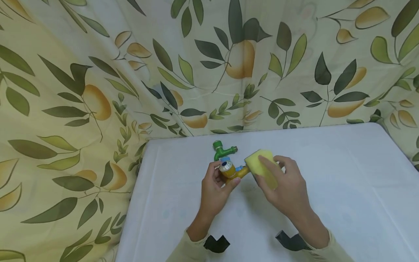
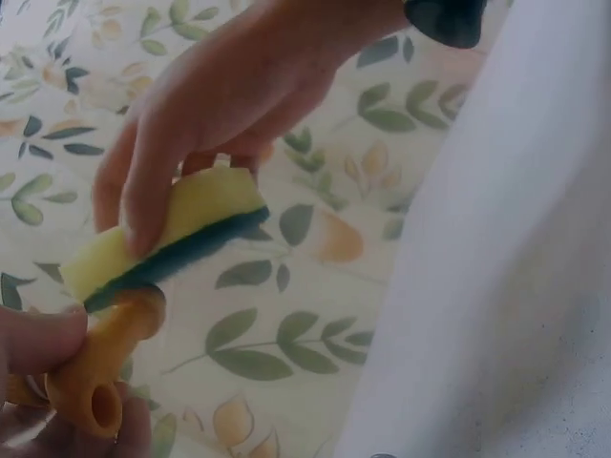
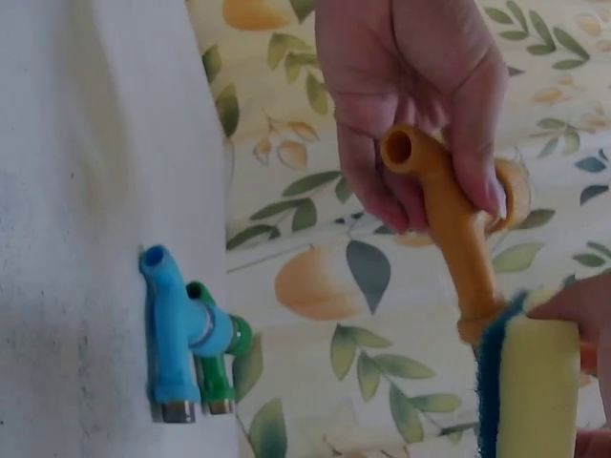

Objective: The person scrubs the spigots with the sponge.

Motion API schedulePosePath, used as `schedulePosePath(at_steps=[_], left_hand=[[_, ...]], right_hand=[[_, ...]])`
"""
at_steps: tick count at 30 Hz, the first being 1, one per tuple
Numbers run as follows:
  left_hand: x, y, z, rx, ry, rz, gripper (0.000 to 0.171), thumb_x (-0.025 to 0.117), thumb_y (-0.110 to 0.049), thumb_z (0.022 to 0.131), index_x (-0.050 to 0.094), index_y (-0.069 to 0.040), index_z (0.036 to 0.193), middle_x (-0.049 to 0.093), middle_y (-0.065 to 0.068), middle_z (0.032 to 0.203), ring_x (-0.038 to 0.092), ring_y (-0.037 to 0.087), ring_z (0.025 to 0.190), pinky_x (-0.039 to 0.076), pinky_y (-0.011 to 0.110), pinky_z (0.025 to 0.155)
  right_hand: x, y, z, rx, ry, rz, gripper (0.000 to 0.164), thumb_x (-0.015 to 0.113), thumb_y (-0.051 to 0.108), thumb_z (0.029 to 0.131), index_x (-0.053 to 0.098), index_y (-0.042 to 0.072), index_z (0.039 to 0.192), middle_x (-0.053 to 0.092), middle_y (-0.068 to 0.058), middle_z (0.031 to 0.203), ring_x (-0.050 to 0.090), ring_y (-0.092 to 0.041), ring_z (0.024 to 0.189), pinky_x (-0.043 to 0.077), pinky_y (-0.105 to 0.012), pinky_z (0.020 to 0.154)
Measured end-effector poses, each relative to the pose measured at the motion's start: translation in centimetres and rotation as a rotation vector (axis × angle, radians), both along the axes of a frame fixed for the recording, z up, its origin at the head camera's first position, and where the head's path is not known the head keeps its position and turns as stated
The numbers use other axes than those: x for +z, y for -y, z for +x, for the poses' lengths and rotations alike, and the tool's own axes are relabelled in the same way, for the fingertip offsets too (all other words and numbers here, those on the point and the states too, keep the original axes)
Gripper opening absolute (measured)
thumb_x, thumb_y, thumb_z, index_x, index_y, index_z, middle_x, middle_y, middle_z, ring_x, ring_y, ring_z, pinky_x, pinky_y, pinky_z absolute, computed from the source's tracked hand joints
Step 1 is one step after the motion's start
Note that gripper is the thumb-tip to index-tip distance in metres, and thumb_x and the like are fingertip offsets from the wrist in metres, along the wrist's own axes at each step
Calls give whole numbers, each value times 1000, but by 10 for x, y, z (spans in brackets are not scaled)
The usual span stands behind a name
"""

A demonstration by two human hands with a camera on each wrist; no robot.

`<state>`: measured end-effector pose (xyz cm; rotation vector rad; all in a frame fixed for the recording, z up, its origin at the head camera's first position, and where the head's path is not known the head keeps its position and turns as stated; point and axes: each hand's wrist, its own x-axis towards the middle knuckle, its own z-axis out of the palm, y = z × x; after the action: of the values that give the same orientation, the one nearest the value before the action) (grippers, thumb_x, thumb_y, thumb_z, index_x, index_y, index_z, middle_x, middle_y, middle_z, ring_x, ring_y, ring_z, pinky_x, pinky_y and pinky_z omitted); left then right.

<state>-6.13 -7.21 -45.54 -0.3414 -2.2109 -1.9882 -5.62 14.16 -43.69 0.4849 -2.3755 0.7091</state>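
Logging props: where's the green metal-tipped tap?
Head view: green tap lies right of centre on the white table, beyond the blue metal-tipped tap.

Head view: high, forward-down over table; wrist views: close, rolled sideways, sharing yellow tap, sponge.

The sponge is right of one tap, with two other taps behind on the table.

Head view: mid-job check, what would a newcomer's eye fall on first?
First, the bright yellow sponge in the right hand, its dark side against the orange tap that the left hand holds. Then the green tap lying beyond the hands on the white table, and the bold leafy cloth behind it.
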Motion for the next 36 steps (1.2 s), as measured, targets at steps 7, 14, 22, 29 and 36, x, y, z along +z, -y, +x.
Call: schedulePosePath(at_steps=[7,14,22,29,36], left_hand=[[-3,0,0,65,-407,-300,54,82,-3,85,56,-11,132,68,12,116,70,19,97,60,24,81],[-2,2,-5,210,-984,-720,41,65,6,90,64,-25,118,68,6,105,65,18,89,57,44,94],[1,7,-5,181,-1152,-839,40,71,0,88,69,-33,110,74,-1,106,67,22,100,51,53,93],[0,7,-6,180,-1056,-775,37,68,0,89,67,-28,114,72,3,105,67,19,94,52,54,96],[-5,9,-4,103,-563,-318,52,82,3,81,58,-6,126,65,10,106,65,18,91,61,31,78]], right_hand=[[6,1,1,1,20,19,50,79,27,78,72,17,127,63,-19,110,57,-29,90,53,-39,56],[14,-2,-6,81,67,43,52,81,27,79,71,21,129,63,-17,116,55,-27,94,53,-39,61],[27,-4,-13,123,166,128,49,80,29,86,69,25,133,64,-15,123,58,-30,104,50,-46,77],[31,-6,-8,116,181,101,52,82,26,84,68,25,134,63,-15,123,56,-30,106,53,-44,75],[26,-12,-3,83,258,-32,54,79,20,87,64,22,138,58,-13,124,54,-26,105,52,-37,67]])
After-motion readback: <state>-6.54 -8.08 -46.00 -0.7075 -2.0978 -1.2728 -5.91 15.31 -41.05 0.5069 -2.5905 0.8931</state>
